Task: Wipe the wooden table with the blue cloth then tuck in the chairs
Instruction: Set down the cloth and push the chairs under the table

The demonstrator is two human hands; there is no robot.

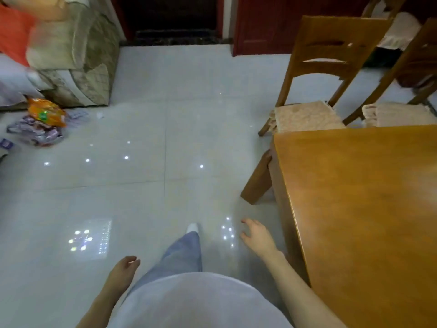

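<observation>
A person stood on the pale tiled floor (142,185) just off the left side of the wooden surface (366,197), both arms low. The right grip (257,237) was released, its fingers spread and grasping nothing, and it hovered near the surface's left edge without touching it. The left grip (125,268), farther out from that same edge, was released too, with loosely curled fingers that held nothing. A leg in blue jeans (184,252), ending in a white shoe (192,227), stepped forward between them.

At the surface's far end two wooden chairs faced it. The first chair (316,67) stood by the far left corner, its beige cushion mostly clear of the edge. The second chair (402,114) stood farther along the far edge, its cushion meeting the edge line. A third chair (399,27) sat well beyond them, near a red door (260,24).

Well off the surface's left side stood a patterned armchair (78,55), with crumpled snack wrappers (45,117) on the floor beside it. Someone in an orange top (11,29) showed, blurred, at the armchair. A dark doorway (175,17) opened well beyond the surface's far end, left of the red door.
</observation>
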